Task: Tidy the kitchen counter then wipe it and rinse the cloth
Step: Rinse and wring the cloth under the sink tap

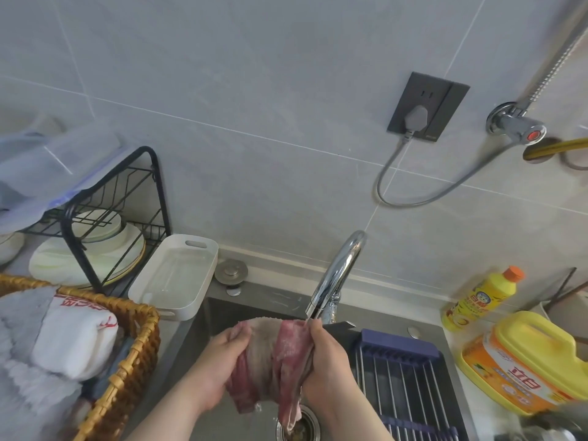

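A wet pink and grey cloth [270,361] hangs bunched between both hands over the steel sink [203,316]. My left hand [213,367] grips its left side with curled fingers. My right hand [327,361] grips its right side, just under the spout of the chrome tap [337,272]. A thin stream of water runs from the spout past my right hand. The cloth's lower end dangles above the drain [302,421].
A wicker basket [133,354] with towels stands at the left, a white tray [178,278] and a black dish rack [105,218] behind it. A blue drying rack [407,383] sits over the sink's right half. Two yellow detergent bottles [480,300] [528,361] stand at the right.
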`<move>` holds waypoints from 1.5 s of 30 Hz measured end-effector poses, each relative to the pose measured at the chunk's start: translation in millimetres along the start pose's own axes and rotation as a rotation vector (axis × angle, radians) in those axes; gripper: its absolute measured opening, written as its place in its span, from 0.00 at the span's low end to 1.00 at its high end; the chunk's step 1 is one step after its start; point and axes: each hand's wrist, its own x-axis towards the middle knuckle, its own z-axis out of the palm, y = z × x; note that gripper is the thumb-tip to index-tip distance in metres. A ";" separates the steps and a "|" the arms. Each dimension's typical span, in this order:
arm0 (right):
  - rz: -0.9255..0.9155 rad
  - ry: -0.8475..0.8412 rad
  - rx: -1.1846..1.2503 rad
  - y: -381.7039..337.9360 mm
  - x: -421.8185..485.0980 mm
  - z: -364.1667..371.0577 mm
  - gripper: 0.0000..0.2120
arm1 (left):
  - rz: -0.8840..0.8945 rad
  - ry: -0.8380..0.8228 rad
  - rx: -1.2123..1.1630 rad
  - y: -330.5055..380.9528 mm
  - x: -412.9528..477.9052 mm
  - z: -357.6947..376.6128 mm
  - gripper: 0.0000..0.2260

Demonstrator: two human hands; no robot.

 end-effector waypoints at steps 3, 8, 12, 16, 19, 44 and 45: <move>0.003 -0.124 0.056 7.8 2.4 -18.8 0.32 | 0.050 -0.029 0.005 8.7 -4.3 17.7 0.16; -0.110 -0.124 -0.146 19.2 -3.7 -37.3 0.38 | 0.130 -0.069 0.077 21.3 -11.8 47.1 0.32; -0.194 0.044 -0.132 9.2 -3.7 -38.7 0.09 | -0.072 -0.490 -0.193 15.6 -15.2 45.7 0.24; -0.325 0.277 -0.316 -1.6 -2.0 -36.6 0.05 | -0.176 -0.539 -0.262 4.1 -27.0 51.6 0.20; -0.433 0.318 -0.438 -0.5 -1.0 -32.7 0.06 | -0.134 -0.279 -0.170 -0.6 -24.4 59.1 0.13; -0.260 0.193 -0.291 -19.8 33.2 -74.0 0.16 | 0.057 -0.164 0.135 14.9 -49.9 29.7 0.18; -0.217 0.163 -0.327 -7.1 27.5 -74.8 0.17 | 0.038 -0.189 0.113 19.1 -54.5 26.9 0.18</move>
